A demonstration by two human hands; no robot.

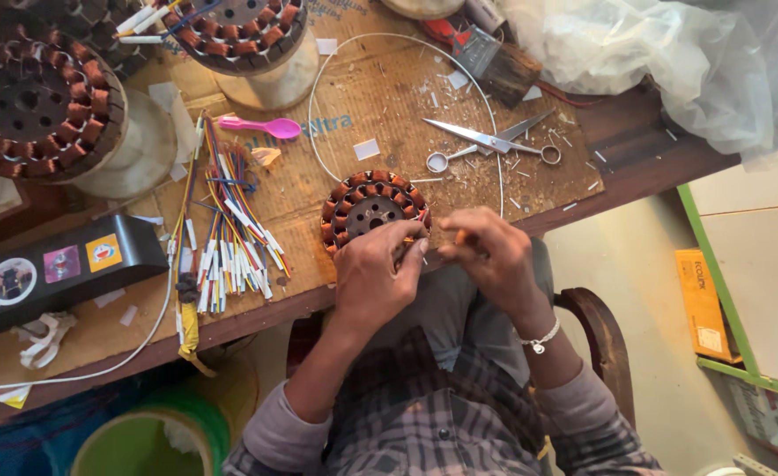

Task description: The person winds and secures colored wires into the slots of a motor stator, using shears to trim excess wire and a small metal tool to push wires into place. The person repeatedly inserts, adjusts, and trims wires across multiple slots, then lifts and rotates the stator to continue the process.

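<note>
A round motor stator (370, 207) wound with copper coils lies on a cardboard sheet (380, 97) at the near table edge. My left hand (373, 271) rests against its near side, fingers pinched around thin wires coming off the coils. My right hand (492, 249) is just right of it, fingers closed on the same wire ends, with something small and orange at the fingertips. A bundle of coloured wires with white sleeves (227, 238) lies to the left.
Scissors (493, 141) and a pink spoon (262, 127) lie on the cardboard. Two bigger stators (37, 101) (239, 26) sit on white spools at the back left. A black box with stickers (54, 269), a clear plastic bag (671, 53), a wooden chair arm (602, 339).
</note>
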